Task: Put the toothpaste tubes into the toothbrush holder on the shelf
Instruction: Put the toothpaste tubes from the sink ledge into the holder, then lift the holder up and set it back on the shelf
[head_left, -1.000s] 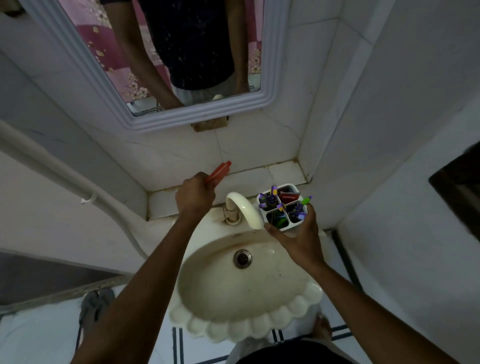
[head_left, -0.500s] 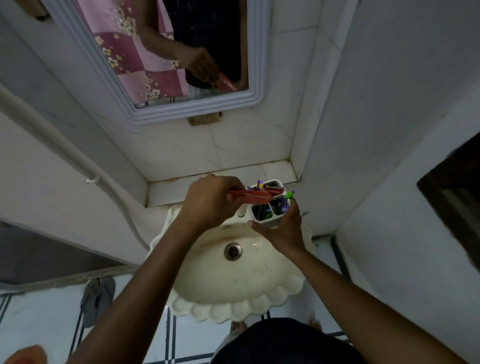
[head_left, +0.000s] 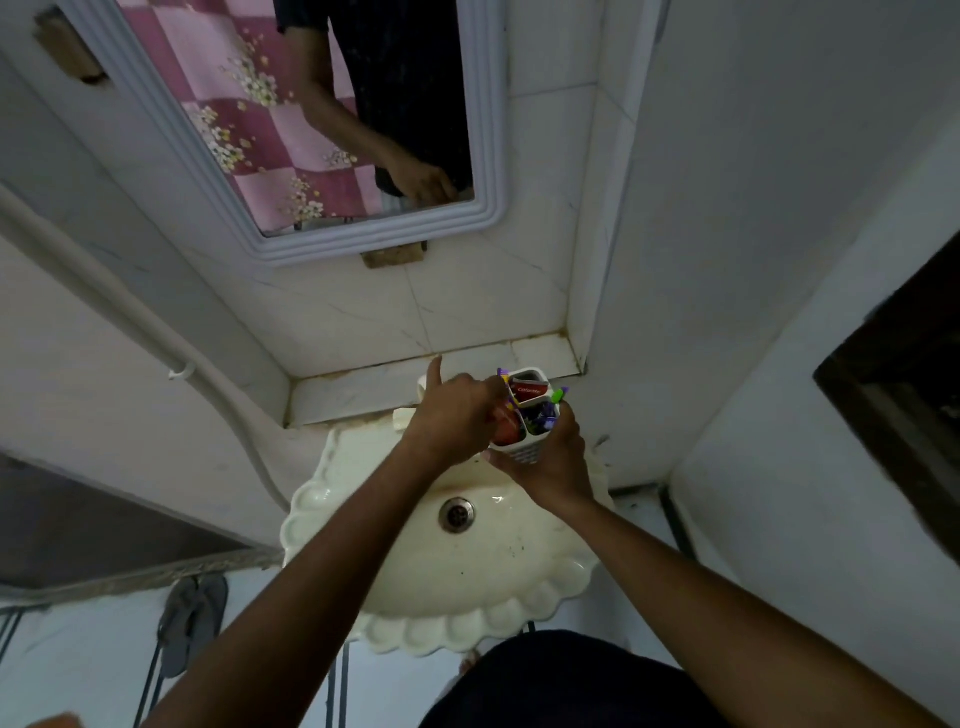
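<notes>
A white four-compartment toothbrush holder (head_left: 524, 451) is held over the back of the sink by my right hand (head_left: 553, 465), which grips it from below. A red Colgate toothpaste tube (head_left: 530, 391) stands in its far compartment. Purple and green toothbrushes (head_left: 543, 413) fill the right compartments. My left hand (head_left: 454, 413) is at the holder's left side, fingers closed on a second red toothpaste tube (head_left: 506, 423) that sits partly down in the near-left compartment; its index finger points up.
A cream scalloped sink (head_left: 467, 571) with a metal drain (head_left: 456, 513) lies below. The tiled shelf (head_left: 363, 387) runs behind it, under a white-framed mirror (head_left: 483, 156). A wall corner stands right of the shelf. A pipe (head_left: 156, 332) crosses the left wall.
The red tube went from raised above the shelf, to lying across the holder's top, to partly inside its near-left compartment. My left hand moved right to the holder; my right hand kept holding it.
</notes>
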